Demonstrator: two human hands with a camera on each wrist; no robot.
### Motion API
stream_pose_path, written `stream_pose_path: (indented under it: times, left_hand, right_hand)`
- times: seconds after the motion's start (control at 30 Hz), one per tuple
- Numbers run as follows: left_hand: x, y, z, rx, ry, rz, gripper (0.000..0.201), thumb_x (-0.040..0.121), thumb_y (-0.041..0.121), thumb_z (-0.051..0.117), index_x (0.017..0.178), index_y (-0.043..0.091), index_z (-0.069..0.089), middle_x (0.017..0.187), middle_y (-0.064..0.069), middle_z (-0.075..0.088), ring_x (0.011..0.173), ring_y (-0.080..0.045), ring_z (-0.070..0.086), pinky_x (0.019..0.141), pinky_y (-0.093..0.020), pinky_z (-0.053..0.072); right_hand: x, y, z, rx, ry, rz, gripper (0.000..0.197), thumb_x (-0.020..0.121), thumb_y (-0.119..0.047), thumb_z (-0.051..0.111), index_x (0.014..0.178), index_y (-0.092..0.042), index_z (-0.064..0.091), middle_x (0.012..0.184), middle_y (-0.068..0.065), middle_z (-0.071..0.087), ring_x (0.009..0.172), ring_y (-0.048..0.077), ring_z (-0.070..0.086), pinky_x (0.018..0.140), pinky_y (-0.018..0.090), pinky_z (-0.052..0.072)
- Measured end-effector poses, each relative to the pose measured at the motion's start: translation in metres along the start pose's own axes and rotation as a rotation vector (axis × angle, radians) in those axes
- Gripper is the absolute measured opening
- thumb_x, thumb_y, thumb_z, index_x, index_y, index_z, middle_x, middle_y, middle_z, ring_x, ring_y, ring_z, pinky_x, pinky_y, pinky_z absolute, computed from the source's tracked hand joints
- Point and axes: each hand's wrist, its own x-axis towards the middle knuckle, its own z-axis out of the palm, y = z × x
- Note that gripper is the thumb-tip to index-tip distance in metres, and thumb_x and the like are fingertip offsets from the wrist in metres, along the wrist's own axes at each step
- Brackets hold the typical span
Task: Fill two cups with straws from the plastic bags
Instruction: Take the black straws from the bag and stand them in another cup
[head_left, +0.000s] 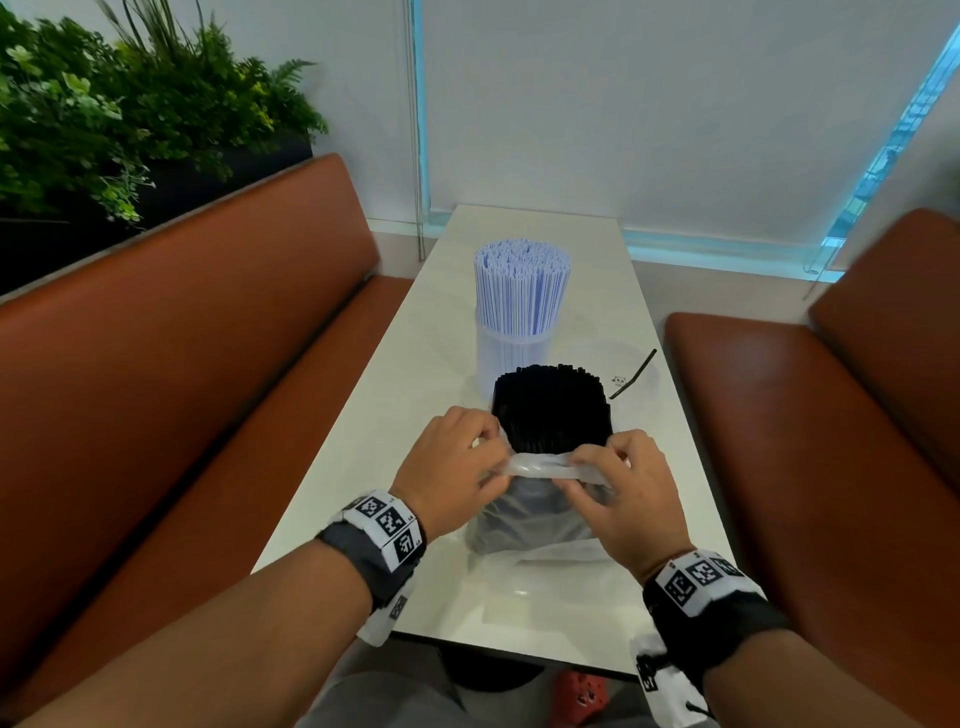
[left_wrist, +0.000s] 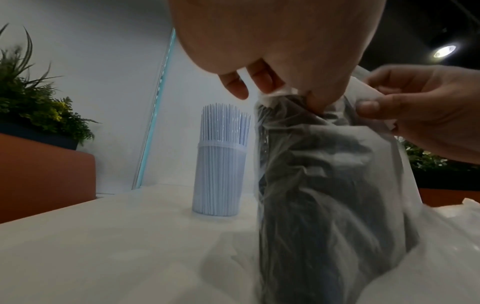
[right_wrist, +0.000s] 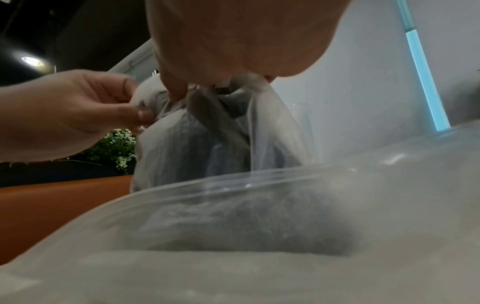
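Observation:
A bundle of black straws (head_left: 550, 410) stands upright on the white table (head_left: 363, 467) inside a clear plastic bag (head_left: 535, 514). The bag's rim is bunched low around the bundle. My left hand (head_left: 491, 452) pinches that rim on the left, and my right hand (head_left: 589, 470) pinches it on the right. In the left wrist view the left hand (left_wrist: 309, 98) holds the bag (left_wrist: 324, 185) at its top, facing the right hand (left_wrist: 371, 109). Behind stands a clear cup (head_left: 511, 353) packed with blue straws (head_left: 522, 286). A second clear cup (head_left: 613, 364) at the right holds one black straw (head_left: 635, 373).
Orange bench seats (head_left: 182, 389) flank the narrow table on both sides. A planter with green plants (head_left: 104, 114) sits behind the left bench. Another limp plastic bag (right_wrist: 259, 226) lies on the table close under my right wrist. A white wall ends the table's far side.

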Motion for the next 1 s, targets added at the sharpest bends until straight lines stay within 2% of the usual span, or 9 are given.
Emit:
stream_pose_path:
  times: [0.13,0.27,0.37,0.5,0.63,0.73,0.8,0.87,1.0]
  left_hand:
    - [-0.011,-0.002,0.005,-0.011,-0.044,-0.034,0.009,0.080,0.025,0.068,0.079,0.016,0.066,0.098,-0.004,0.060,0.086,-0.027,0.055,0.066,-0.043,0.051]
    - [-0.014,0.002,0.006,-0.028,-0.026,-0.048,0.020,0.084,0.036,0.059,0.082,0.018,0.066,0.099,-0.001,0.060,0.089,-0.022,0.053,0.068,-0.038,0.050]
    - [-0.014,0.002,0.007,-0.047,-0.005,-0.070,0.021,0.084,0.039,0.061,0.083,0.019,0.066,0.100,0.001,0.059,0.093,-0.018,0.051,0.070,-0.036,0.050]
    - [-0.016,0.006,0.009,-0.072,-0.009,-0.091,0.018,0.083,0.039,0.065,0.084,0.021,0.066,0.102,0.003,0.056,0.095,-0.016,0.049,0.074,-0.034,0.050]
    - [-0.019,0.010,0.011,-0.102,-0.046,-0.139,0.017,0.082,0.036,0.073,0.085,0.020,0.067,0.104,0.003,0.055,0.098,-0.017,0.050,0.079,-0.034,0.051]
    - [-0.022,0.010,0.013,-0.111,-0.144,-0.206,0.020,0.083,0.039,0.077,0.087,0.021,0.069,0.108,0.003,0.056,0.101,-0.019,0.052,0.084,-0.037,0.051]
    - [-0.024,0.011,0.014,-0.127,-0.200,-0.238,0.021,0.084,0.043,0.074,0.087,0.023,0.070,0.110,0.004,0.054,0.105,-0.017,0.049,0.088,-0.036,0.050]
    - [-0.025,0.010,0.015,-0.174,-0.188,-0.264,0.019,0.084,0.045,0.072,0.081,0.027,0.071,0.119,0.004,0.051,0.115,-0.015,0.045,0.096,-0.030,0.044]
    - [-0.020,0.006,0.018,-0.314,-0.278,-0.385,0.016,0.084,0.043,0.076,0.074,0.031,0.070,0.154,0.016,0.030,0.135,-0.001,0.033,0.103,-0.018,0.029]
  right_hand:
    - [-0.008,-0.003,-0.004,0.030,0.016,0.008,0.063,0.066,-0.008,0.091,0.115,-0.023,0.055,0.094,0.007,0.058,0.081,0.027,0.058,0.072,0.041,0.053]
    - [-0.009,-0.003,-0.008,0.141,0.017,0.130,0.051,0.068,-0.006,0.090,0.105,-0.017,0.057,0.091,-0.003,0.053,0.082,0.022,0.055,0.073,0.020,0.044]
    - [-0.010,0.002,-0.009,0.183,-0.024,0.217,0.047,0.071,-0.018,0.090,0.098,-0.023,0.052,0.091,-0.006,0.051,0.084,0.017,0.051,0.075,0.015,0.040]
    - [-0.021,0.012,-0.008,0.057,-0.052,0.213,0.036,0.068,-0.020,0.091,0.086,-0.018,0.060,0.091,-0.007,0.050,0.086,0.017,0.049,0.074,0.026,0.047]
    - [-0.032,0.017,-0.001,0.025,-0.056,0.275,0.030,0.067,-0.024,0.088,0.076,-0.024,0.060,0.101,-0.009,0.042,0.093,0.012,0.042,0.072,0.011,0.036]
    - [-0.037,0.018,0.000,0.053,-0.175,0.405,0.029,0.073,-0.037,0.082,0.079,-0.034,0.053,0.119,-0.011,0.037,0.100,0.012,0.049,0.075,0.024,0.049]
    - [-0.041,0.019,0.000,0.043,-0.250,0.467,0.030,0.074,-0.048,0.076,0.083,-0.037,0.050,0.131,-0.013,0.034,0.091,0.010,0.057,0.070,0.027,0.050]
    - [-0.043,0.019,0.001,0.018,-0.298,0.498,0.034,0.074,-0.057,0.072,0.087,-0.038,0.048,0.135,-0.018,0.032,0.080,0.009,0.059,0.066,0.026,0.048]
    - [-0.046,0.020,0.003,0.013,-0.356,0.563,0.042,0.075,-0.061,0.075,0.089,-0.037,0.044,0.133,-0.018,0.033,0.082,0.009,0.058,0.070,0.026,0.047]
